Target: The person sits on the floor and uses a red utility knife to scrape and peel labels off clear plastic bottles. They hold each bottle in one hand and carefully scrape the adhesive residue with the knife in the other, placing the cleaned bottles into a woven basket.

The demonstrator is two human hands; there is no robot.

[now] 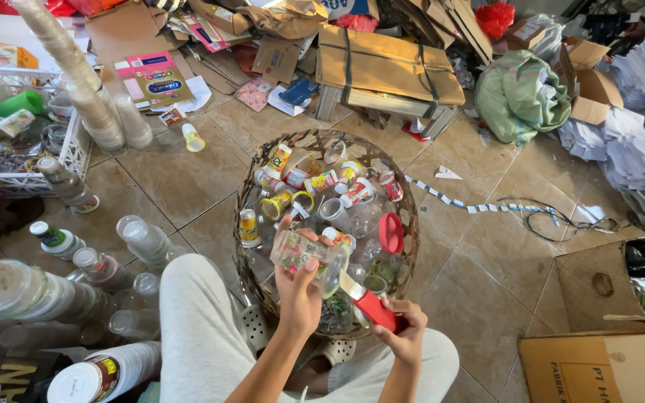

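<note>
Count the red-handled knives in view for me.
1. The red-handled knife is in the right hand, its blade toward the clear plastic cup held by the left hand. Others may lie hidden in the clutter.

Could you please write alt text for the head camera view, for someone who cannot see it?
Seated over a woven basket of plastic cups, a person's left hand holds a clear plastic cup while the right hand holds a red-handled knife to it. Stacked cups and cardboard surround them.

Bare tile floor (479,246) right of the woven basket (251,276) leaves open passage. Leftward, stacked clear cups (143,240) and a white crate (76,149) crowd close (cardboard (390,63) blocks beyond).
</note>
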